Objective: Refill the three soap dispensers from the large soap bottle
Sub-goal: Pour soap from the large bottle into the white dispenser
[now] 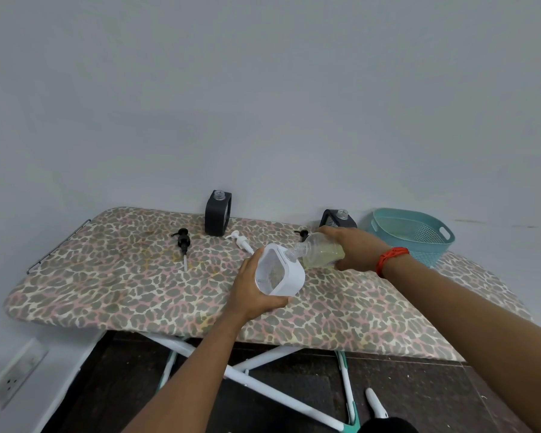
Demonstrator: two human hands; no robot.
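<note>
A leopard-print board (113, 285) fills the frame's middle, a teal basket (419, 235) at its right. Two black dispensers (217, 214) (338, 217) stand open at the back. At centre, the left hand (256, 295) grasps a white dispenser (278, 273), tilted; the right hand (353, 248) grasps the tipped soap bottle (320, 251), its mouth at the dispenser's opening. Pumps (183, 242) (239, 240) lie loose.

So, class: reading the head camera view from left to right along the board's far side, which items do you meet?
Black pump head → open black square dispenser → white pump head → second open black dispenser → teal perforated plastic basket.
</note>
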